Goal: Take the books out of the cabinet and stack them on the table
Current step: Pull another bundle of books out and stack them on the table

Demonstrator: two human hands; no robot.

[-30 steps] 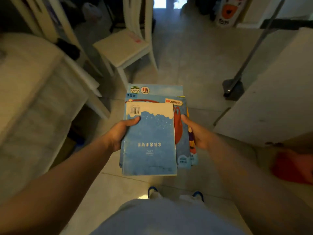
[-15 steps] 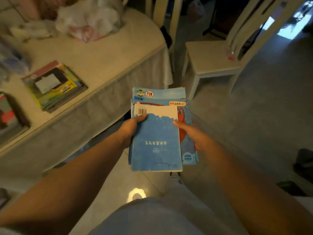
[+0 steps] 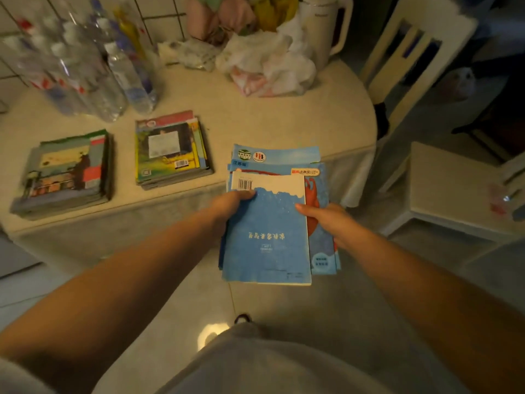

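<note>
Holding: blue books [image 3: 267, 234] stacked, long axis running away from the person, barcode end toward table [image 3: 255, 120]
Left hand [image 3: 230, 203]: grips stack's left edge
Right hand [image 3: 326, 220]: grips right edge
Table: two book piles [image 3: 170, 149]

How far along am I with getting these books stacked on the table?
Partly done. Two stacks already sit on the table. In hand: your left hand and right hand grip a bundle of blue books, held at the table's edge, not yet set down. The cabinet is out of view, so what remains inside can't be told.
</note>
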